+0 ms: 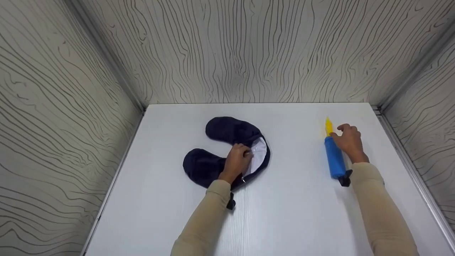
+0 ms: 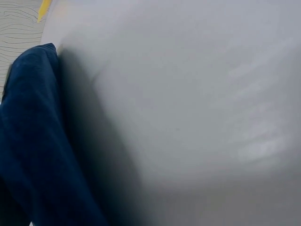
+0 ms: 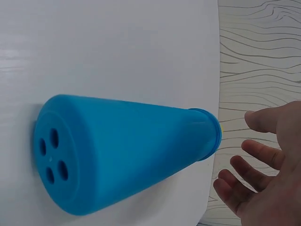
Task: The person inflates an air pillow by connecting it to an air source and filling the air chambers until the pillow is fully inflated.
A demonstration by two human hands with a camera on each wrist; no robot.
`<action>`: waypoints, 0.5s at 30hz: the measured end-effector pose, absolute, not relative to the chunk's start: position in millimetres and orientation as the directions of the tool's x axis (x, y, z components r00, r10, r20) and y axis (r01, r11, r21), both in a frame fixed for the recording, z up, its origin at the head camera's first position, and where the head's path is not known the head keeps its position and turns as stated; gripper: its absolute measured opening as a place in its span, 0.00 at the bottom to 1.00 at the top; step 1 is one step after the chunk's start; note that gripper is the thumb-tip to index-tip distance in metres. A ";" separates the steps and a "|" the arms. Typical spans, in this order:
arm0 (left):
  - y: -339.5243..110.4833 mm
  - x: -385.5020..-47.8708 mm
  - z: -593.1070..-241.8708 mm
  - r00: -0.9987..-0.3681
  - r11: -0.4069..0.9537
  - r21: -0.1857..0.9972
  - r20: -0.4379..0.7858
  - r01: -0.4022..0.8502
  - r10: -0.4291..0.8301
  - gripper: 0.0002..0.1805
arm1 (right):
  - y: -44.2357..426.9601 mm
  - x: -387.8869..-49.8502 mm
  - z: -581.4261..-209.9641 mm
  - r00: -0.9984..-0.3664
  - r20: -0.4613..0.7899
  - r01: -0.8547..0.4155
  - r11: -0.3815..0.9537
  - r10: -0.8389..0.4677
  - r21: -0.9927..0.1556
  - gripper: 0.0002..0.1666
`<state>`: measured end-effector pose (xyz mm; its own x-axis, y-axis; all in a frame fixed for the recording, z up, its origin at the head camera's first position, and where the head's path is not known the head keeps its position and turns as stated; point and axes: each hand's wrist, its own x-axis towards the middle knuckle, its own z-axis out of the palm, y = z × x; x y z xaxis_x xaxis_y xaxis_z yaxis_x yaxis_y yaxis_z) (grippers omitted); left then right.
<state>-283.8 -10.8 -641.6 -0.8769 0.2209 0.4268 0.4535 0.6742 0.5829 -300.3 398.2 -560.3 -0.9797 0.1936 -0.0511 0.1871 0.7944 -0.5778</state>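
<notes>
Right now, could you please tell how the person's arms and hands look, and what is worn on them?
The left sleeve and right sleeve are long, beige and plain. A small black piece shows beside the end of each. The left hand and right hand wear no gloves. No cables or printed markings are visible on them.

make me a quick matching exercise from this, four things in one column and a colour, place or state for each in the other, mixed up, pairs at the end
Column one
1. nozzle
2. neck pillow
3. right hand
4. pump

Column two
A. beside the nozzle, gripping nothing
B. bright blue, holes in one end
C. yellow and pointed
D. dark navy, U-shaped, open along one side

Right pairs: 1-C, 2-D, 3-A, 4-B
</notes>
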 end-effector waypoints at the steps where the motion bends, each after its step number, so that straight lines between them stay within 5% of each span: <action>1: -10.6 -283.6 -641.5 -0.876 0.673 0.583 0.428 0.455 0.222 0.03 | 400.1 -299.8 -561.2 -0.978 -0.071 0.202 0.792 0.198 -0.576 0.36; 15: -10.9 -283.4 -642.2 -0.888 0.679 0.589 0.402 0.439 0.224 0.04 | 407.3 -296.6 -582.0 -0.931 -0.281 0.349 0.785 0.231 -0.512 0.61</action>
<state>-283.4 -10.9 -642.2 -0.8876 0.2243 0.4024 0.4386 0.6789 0.5889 -296.6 407.3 -582.0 -0.9315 0.2305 -0.2815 0.3489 0.7850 -0.5119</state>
